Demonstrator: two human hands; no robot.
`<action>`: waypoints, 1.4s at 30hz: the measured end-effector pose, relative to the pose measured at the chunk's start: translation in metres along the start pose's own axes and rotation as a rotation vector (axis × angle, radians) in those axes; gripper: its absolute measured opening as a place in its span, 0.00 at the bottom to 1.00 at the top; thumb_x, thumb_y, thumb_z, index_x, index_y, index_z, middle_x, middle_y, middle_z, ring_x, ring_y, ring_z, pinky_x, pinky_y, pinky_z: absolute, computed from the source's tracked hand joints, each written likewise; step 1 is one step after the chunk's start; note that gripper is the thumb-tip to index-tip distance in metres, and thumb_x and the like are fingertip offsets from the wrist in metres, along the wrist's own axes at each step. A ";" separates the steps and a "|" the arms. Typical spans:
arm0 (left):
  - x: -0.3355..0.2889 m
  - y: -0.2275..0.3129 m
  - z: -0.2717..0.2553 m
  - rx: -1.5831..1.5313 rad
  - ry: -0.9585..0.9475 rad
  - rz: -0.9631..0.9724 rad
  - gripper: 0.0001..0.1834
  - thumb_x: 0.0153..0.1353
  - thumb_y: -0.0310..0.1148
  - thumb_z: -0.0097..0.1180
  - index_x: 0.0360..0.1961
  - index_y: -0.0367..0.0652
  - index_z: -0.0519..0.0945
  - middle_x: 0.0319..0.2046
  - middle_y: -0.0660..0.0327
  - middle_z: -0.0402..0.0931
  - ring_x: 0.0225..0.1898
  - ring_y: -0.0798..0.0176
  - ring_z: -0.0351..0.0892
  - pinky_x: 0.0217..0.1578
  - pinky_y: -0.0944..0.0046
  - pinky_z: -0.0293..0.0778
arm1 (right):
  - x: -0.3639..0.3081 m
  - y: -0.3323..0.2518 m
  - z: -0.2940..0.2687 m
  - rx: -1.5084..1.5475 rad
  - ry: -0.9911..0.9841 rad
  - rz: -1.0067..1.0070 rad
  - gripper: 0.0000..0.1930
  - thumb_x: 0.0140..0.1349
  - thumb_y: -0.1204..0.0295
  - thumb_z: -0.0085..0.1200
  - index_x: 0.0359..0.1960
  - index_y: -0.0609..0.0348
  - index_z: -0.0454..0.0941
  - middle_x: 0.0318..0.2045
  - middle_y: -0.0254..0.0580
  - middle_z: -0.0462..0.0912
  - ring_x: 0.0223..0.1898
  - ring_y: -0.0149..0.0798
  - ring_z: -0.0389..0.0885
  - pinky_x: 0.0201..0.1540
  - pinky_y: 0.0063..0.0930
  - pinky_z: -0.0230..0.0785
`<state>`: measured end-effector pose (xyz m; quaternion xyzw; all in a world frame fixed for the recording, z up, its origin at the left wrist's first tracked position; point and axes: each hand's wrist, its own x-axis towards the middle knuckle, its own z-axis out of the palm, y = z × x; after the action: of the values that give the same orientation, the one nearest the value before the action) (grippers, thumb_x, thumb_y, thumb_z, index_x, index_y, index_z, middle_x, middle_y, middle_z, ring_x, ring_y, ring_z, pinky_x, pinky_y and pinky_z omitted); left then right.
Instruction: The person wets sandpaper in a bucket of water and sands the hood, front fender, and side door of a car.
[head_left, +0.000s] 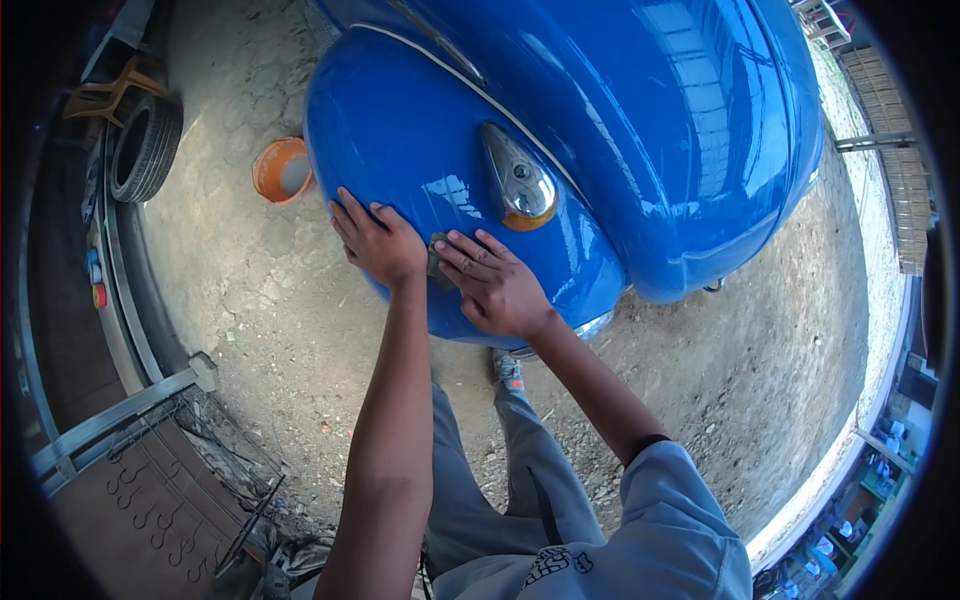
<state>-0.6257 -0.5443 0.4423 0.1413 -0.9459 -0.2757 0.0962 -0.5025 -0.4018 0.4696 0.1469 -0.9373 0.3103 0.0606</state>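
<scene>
A glossy blue car fender point(390, 120) with a rounded top lies in front of me. My left hand point(385, 242) rests flat on its near left side, fingers stretched and slightly spread, holding nothing. Just to the right, my right hand point(497, 288) presses a small grey-green piece of sandpaper point(436, 256) against the paint under its fingertips. Part of that piece is hidden by the fingers. Beyond the right hand, a chrome teardrop-shaped lamp housing point(520, 180) with an orange lower edge sits on the fender. The blue hood point(640, 130) rises to its right.
An orange bucket point(282, 172) with greyish liquid stands on the rough ground left of the car. Farther left are a tyre point(148, 150) and a brown plastic chair point(120, 92). A metal rack with hooks point(160, 490) is at lower left. My shoe point(509, 371) is near the bumper.
</scene>
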 end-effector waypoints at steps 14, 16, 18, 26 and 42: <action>0.002 -0.002 -0.004 -0.012 0.012 0.018 0.35 0.73 0.48 0.24 0.77 0.43 0.54 0.76 0.44 0.50 0.76 0.42 0.52 0.71 0.35 0.53 | -0.008 -0.010 -0.003 -0.043 0.078 0.109 0.30 0.57 0.78 0.51 0.66 0.56 0.74 0.72 0.39 0.68 0.76 0.40 0.60 0.76 0.45 0.50; 0.001 -0.003 0.001 -0.017 0.005 0.018 0.35 0.73 0.48 0.24 0.77 0.43 0.54 0.76 0.44 0.50 0.76 0.41 0.52 0.70 0.34 0.54 | 0.009 -0.003 0.001 -0.102 0.081 0.003 0.31 0.56 0.78 0.51 0.66 0.56 0.74 0.73 0.38 0.67 0.75 0.39 0.60 0.76 0.45 0.51; 0.004 -0.005 -0.006 -0.014 0.009 0.014 0.35 0.73 0.48 0.24 0.77 0.43 0.54 0.76 0.44 0.50 0.76 0.41 0.52 0.70 0.34 0.54 | 0.002 -0.003 -0.006 -0.080 0.051 -0.006 0.31 0.56 0.78 0.51 0.66 0.56 0.74 0.73 0.38 0.67 0.75 0.39 0.60 0.76 0.44 0.51; 0.000 -0.001 -0.004 0.052 0.014 0.016 0.34 0.74 0.46 0.27 0.77 0.42 0.54 0.75 0.43 0.51 0.74 0.39 0.55 0.69 0.38 0.59 | -0.102 0.020 0.000 -0.178 0.344 0.450 0.36 0.54 0.76 0.45 0.70 0.64 0.66 0.74 0.54 0.62 0.77 0.54 0.54 0.76 0.54 0.43; 0.003 -0.004 -0.005 -0.006 -0.005 0.018 0.36 0.73 0.48 0.24 0.77 0.42 0.52 0.76 0.42 0.49 0.76 0.39 0.53 0.68 0.33 0.58 | -0.125 0.018 0.000 -0.140 0.225 0.321 0.31 0.55 0.75 0.53 0.66 0.57 0.74 0.72 0.49 0.66 0.74 0.52 0.62 0.75 0.47 0.53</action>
<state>-0.6263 -0.5510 0.4440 0.1319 -0.9466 -0.2779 0.0967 -0.3896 -0.3579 0.4340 -0.0444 -0.9553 0.2645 0.1246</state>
